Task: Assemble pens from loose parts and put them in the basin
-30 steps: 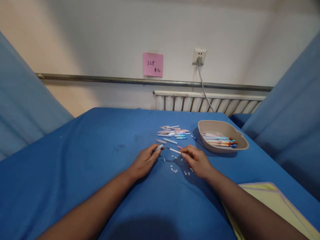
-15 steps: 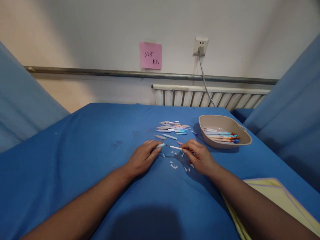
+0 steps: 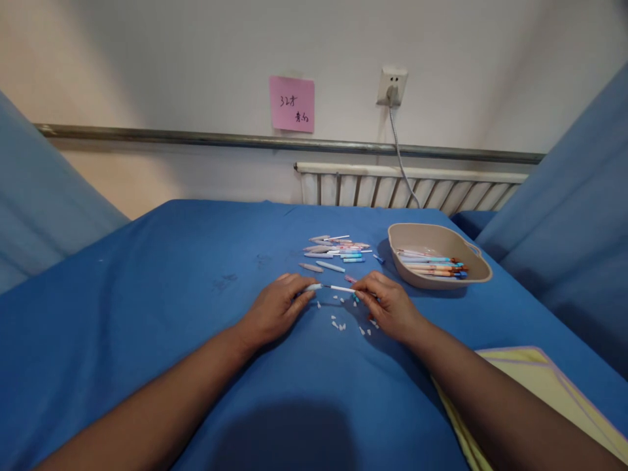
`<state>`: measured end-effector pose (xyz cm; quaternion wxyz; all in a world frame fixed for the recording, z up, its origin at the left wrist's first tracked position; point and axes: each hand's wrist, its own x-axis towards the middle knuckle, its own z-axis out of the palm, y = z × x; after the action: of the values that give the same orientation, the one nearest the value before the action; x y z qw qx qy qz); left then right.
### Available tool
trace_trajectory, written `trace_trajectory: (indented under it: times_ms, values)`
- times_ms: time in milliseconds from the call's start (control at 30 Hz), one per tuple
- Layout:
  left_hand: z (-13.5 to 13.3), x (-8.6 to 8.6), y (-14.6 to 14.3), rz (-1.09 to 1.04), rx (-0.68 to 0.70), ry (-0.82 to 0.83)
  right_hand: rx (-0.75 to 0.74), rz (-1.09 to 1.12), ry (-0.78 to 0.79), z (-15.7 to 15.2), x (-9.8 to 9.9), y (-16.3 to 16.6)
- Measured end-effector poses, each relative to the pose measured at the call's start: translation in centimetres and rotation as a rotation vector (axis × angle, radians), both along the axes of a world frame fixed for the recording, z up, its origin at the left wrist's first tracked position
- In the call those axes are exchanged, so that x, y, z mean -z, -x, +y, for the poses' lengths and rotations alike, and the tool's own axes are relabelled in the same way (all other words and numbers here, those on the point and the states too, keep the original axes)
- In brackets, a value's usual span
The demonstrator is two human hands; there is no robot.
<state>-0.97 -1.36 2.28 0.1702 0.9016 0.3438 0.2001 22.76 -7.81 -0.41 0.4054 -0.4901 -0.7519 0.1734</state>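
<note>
My left hand (image 3: 283,303) is closed around a light blue pen barrel (image 3: 314,286), whose end sticks out toward the right. Between finger and thumb, my right hand (image 3: 387,303) pinches a white pen refill (image 3: 341,288). A dark spring sits on the refill's left end, close to the barrel's opening; whether the tip is inside I cannot tell. Small white cone tips (image 3: 338,325) lie scattered on the cloth below and between my hands. Just beyond are a grey barrel (image 3: 311,267) and a pale blue barrel (image 3: 330,266). A pink piece (image 3: 350,279) lies beside my right fingers.
Behind lies a pile of pen parts (image 3: 338,248). A beige basket (image 3: 436,283) holding several pens stands at the right, with a small blue piece (image 3: 379,259) left of it. A yellow cloth (image 3: 534,379) lies under my right forearm. Blue cloth (image 3: 147,294) covers the table.
The view has shifted slightly. Both hands keep their hold on the barrel and the refill, in almost the same place.
</note>
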Motion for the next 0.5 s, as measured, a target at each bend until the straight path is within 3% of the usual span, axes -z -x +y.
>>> trace_trajectory:
  times_ms: [300, 500]
  values:
    - [-0.3, 0.5, -0.2, 0.065, 0.036, -0.021, -0.038, -0.084, -0.073, -0.2, -0.4, 0.2]
    - [-1.8, 0.1, -1.3, -0.082, 0.094, 0.333, 0.001, 0.042, -0.039, -0.4, -0.6, 1.0]
